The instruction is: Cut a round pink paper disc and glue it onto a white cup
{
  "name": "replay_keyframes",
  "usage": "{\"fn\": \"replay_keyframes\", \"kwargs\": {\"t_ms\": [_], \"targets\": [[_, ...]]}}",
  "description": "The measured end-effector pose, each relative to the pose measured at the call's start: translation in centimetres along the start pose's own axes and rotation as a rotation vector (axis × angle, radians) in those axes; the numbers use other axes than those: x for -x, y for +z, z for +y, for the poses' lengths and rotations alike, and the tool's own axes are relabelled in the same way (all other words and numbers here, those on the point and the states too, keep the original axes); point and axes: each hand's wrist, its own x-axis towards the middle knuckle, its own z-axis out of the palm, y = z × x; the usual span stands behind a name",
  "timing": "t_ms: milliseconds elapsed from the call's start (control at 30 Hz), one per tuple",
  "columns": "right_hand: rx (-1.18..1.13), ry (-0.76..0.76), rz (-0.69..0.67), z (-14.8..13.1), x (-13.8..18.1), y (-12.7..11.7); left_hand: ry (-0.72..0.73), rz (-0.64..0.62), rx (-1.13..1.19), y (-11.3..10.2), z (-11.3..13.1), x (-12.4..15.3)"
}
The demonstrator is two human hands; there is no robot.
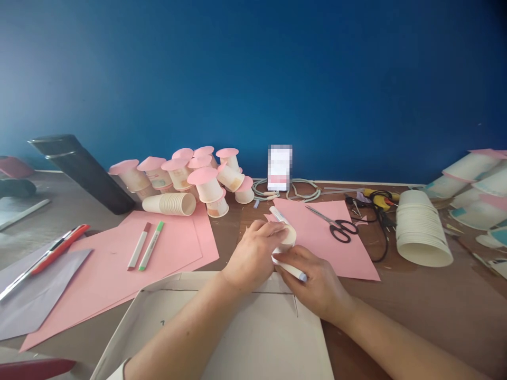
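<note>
My left hand (pixel 257 253) is closed around a small white paper cup (pixel 288 238) above the near edge of the pink paper. Between the fingers of my right hand (pixel 317 282) is a white marker (pixel 291 270) with a pale blue end pointing down toward me. The marker's other end meets the cup's side, partly hidden by my fingers. Just behind the cup, another white marker or its cap (pixel 278 214) shows in part. Black-handled scissors (pixel 336 224) lie on the pink paper (pixel 317 253) to the right.
Cups with pink paper tops (pixel 206 184) stand at the back left, beside a nested cup stack (pixel 170 204). Two markers (pixel 150 246) lie on pink sheets (pixel 106 264). A larger cup stack (pixel 422 229), cables (pixel 382 232) and a propped phone (pixel 279 168) are rightward. A pale board (pixel 277 338) lies beneath my forearms.
</note>
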Motion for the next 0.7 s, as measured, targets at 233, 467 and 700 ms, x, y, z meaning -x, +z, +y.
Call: {"fn": "replay_keyframes", "kwargs": {"t_ms": [233, 467, 700], "targets": [[0.037, 0.030, -0.015, -0.30, -0.03, 0.06, -0.001, 0.010, -0.004, 0.17, -0.11, 0.08], [0.072, 0.045, -0.021, -0.45, 0.00, -0.09, 0.000, 0.013, -0.008, 0.03, 0.07, 0.04], [0.068, 0.078, -0.052, -0.76, -0.02, -0.51, -0.012, 0.000, -0.003, -0.11, 0.25, 0.00]]}}
